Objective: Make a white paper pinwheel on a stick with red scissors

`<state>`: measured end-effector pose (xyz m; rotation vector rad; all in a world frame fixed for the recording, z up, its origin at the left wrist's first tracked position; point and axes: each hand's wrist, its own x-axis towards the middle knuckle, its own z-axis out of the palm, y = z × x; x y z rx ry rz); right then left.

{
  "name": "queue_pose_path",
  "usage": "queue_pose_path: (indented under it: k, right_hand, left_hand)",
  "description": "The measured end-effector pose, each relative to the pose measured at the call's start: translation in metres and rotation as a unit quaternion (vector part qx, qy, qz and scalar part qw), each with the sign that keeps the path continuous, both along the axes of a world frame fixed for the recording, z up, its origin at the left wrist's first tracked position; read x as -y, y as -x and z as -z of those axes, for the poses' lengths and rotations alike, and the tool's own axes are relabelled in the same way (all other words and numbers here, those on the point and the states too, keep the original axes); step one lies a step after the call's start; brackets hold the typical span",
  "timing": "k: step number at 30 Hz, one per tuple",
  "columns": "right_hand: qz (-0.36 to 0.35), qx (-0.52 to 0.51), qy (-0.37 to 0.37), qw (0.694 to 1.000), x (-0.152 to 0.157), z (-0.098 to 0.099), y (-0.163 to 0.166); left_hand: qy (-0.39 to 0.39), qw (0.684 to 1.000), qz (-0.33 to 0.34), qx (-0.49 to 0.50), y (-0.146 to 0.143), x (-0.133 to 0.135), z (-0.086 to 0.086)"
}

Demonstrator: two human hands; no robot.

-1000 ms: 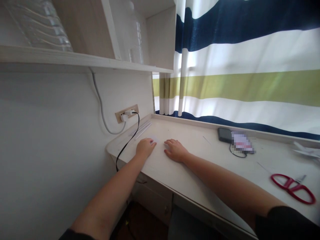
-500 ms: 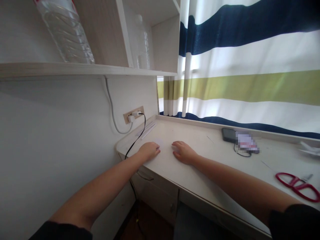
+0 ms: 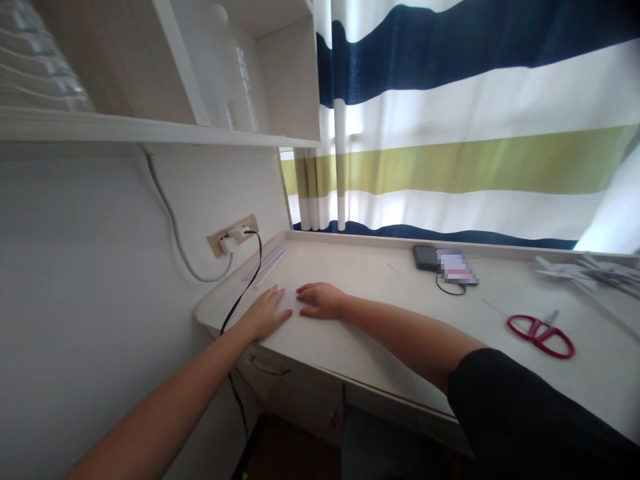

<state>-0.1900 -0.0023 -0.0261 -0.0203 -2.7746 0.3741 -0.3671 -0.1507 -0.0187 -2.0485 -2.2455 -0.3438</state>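
A small piece of white paper [image 3: 287, 303] lies flat on the white desk [image 3: 365, 267], between my two hands. My left hand [image 3: 265, 315] rests on the paper's left side, palm down, with thumb and fingers spread. At its right edge, my right hand [image 3: 323, 300] lies on the desk with thumb and fingers apart, fingertips touching or just beside the paper. Thin white strips [image 3: 270, 265] lie beyond my left hand, near the wall.
Red-handled scissors [image 3: 540, 335] lie to the right, near white paper pinwheel shapes [image 3: 570, 272]. Toward the back are a dark box-shaped device [image 3: 425, 257] and a blurred-out item [image 3: 455, 267]. A black cable [image 3: 240, 297] drops from the wall socket [image 3: 233, 235] past my left hand.
My view has swung to the right. My hands have come closer together, and the left fingers have spread out over the paper.
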Motion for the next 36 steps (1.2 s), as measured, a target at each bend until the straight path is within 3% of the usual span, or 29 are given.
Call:
queue_pose_path:
  k: [4, 9, 16, 25, 36]
  right_hand:
    - [0.01, -0.018, 0.0, 1.0, -0.003, 0.001, -0.002]
    - [0.009, -0.026, 0.008, 1.0, -0.002, 0.0, -0.002]
    - [0.024, -0.016, 0.01, 1.0, -0.002, 0.003, -0.004]
    - [0.202, -0.001, 0.003, 0.979, -0.023, 0.011, 0.02]
    - [0.181, 0.019, -0.004, 0.983, -0.023, 0.008, 0.022]
  left_hand:
    - [-0.04, 0.996, -0.083, 0.022, 0.014, -0.011, 0.011]
    - [-0.092, 0.986, -0.124, 0.058, 0.015, -0.02, 0.01]
    - [-0.101, 0.974, -0.138, 0.147, 0.017, -0.024, 0.011]
    - [-0.102, 0.966, -0.155, 0.181, 0.017, -0.024, 0.017]
    - [-0.116, 0.961, -0.124, 0.219, 0.015, -0.023, 0.017]
